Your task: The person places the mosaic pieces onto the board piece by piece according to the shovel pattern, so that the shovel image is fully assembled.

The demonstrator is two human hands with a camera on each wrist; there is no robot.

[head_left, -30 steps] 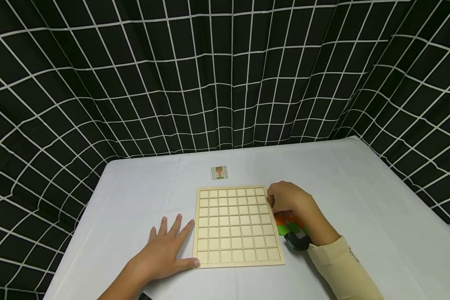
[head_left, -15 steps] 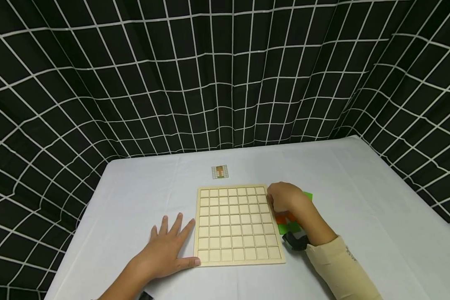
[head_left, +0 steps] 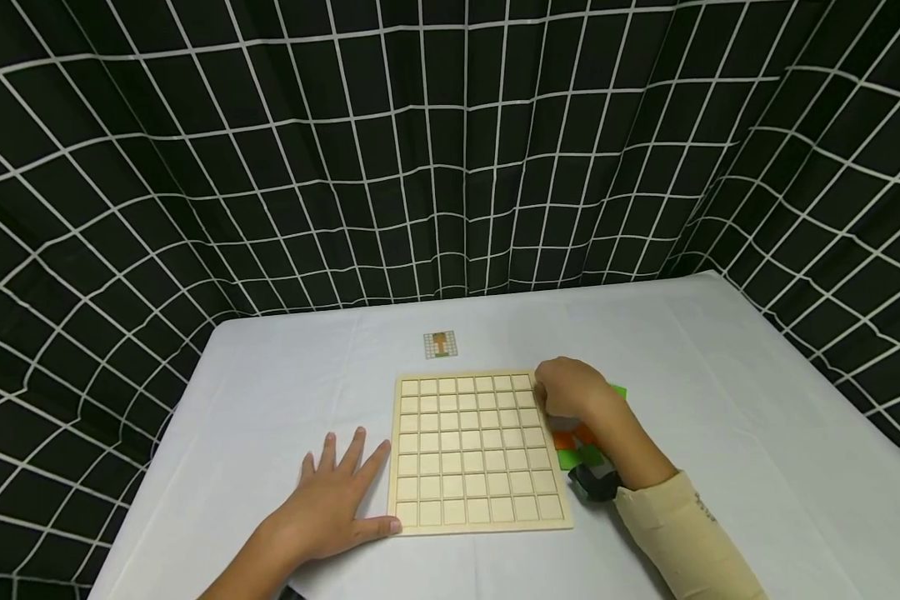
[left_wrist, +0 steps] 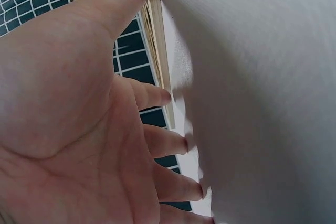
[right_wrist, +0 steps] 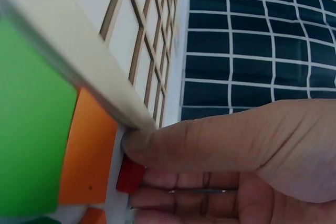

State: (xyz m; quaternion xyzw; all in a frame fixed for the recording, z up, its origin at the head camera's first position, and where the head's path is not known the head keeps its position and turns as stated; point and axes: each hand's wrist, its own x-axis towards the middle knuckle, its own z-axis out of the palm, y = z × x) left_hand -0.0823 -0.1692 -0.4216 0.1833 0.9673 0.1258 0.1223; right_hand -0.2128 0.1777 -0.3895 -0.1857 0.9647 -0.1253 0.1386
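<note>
A pale wooden board with a grid of square recesses lies on the table. My left hand rests on the cloth with spread fingers, its thumb touching the board's lower left corner. At the board's upper right edge, my right hand has its fingers curled down. Seen from the right wrist, thumb and fingers pinch a small red tile beside the board's edge; part of it is hidden. Orange tiles and green tiles lie under and beside the right wrist, partly covered.
A small pattern card with a gridded picture lies beyond the board. White cloth covers the table. A black curtain with white grid lines hangs behind and at both sides. A dark wrist device sits under the right wrist.
The right hand stays by the board's upper right edge and shifts only slightly. A bright green tile beyond the right wrist shows more than a second ago. The left hand has not moved.
</note>
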